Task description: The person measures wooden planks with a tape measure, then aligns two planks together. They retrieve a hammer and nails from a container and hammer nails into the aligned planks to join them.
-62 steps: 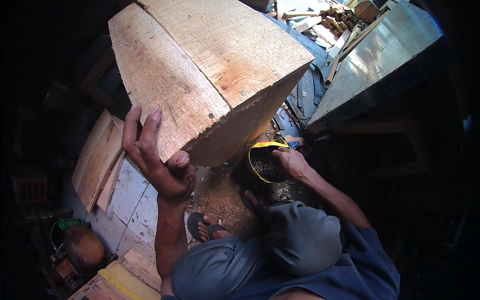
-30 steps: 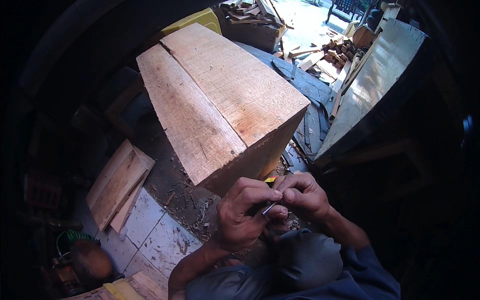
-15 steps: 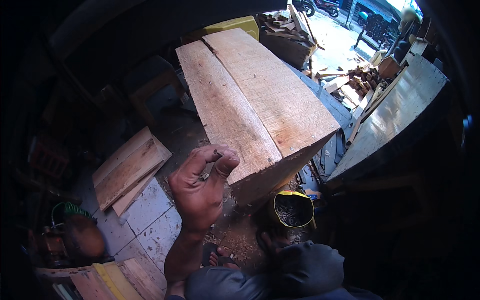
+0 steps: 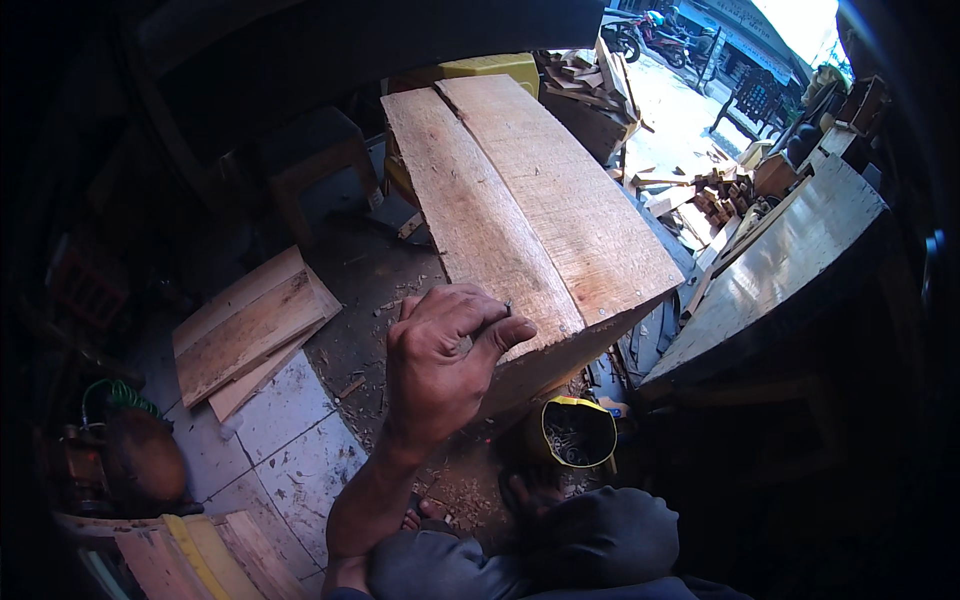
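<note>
My left hand [image 4: 440,365] is closed, with a small dark nail [image 4: 507,307] pinched between thumb and forefinger. It hovers at or rests on the near left edge of a large wooden box [image 4: 590,215]; contact is hard to make out. The box top consists of two pale boards with a narrow seam between them, wider at the far end. Small nail heads show near its front edge. Below the box's near side stands a dark pail with a yellow rim [image 4: 580,400], holding what look like loose nails. My right hand is out of the picture.
Cut boards [image 4: 245,325] lie on the tiled floor at left, near a round brown tank [image 4: 145,455] with a green coiled hose. A large pale panel [image 4: 775,265] leans at right. Scrap wood [image 4: 725,195] is piled beyond the box. My knees [image 4: 610,530] are below.
My left hand has moved right and slightly down with the nail, to the near edge of the box top. The whole view has shifted a little.
</note>
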Motion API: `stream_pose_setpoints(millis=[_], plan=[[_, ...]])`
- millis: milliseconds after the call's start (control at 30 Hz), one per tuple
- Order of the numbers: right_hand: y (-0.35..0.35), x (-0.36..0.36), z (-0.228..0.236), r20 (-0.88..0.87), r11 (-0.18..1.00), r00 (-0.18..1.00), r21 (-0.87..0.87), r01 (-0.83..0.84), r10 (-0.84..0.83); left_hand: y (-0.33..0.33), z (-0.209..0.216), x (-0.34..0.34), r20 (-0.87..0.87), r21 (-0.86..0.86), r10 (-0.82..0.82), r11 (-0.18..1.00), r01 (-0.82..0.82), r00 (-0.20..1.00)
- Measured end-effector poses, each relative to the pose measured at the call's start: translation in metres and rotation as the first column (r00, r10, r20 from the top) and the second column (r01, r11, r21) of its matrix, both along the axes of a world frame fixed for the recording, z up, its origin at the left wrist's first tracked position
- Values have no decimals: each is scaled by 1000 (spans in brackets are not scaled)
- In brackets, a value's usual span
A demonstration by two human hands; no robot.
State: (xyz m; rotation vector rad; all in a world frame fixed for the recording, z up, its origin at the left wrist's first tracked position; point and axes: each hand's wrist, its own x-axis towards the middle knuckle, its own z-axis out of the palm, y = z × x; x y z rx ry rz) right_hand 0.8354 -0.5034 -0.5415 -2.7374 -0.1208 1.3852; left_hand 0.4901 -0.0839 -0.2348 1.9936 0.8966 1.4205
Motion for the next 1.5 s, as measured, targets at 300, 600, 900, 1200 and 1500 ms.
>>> stream_pose_setpoints(millis=[300, 600, 900, 1200, 1500], plan=[[151, -43, 250, 196, 566, 970, 820, -82, -144, -2, -4, 1, 7, 49, 8, 999, -8, 1000], [231, -89, 429, 746, 96, 503, 518, -850, 437, -1, 1, 5, -42, 166, -6, 986, 12, 999], [260, -110, 461, 845, -213, 94, 237, -948, 526, 0, 1, 5, -63, 241, -69, 967, 82, 996], [271, -102, 440, 835, -176, 218, 346, -921, 505, 0, -4, -9, -98, 244, -15, 969, 38, 995], [252, -98, 450, 849, -80, 267, 338, -938, 455, 29, 11, -31, -100, -53, -325, 946, 321, 940]])
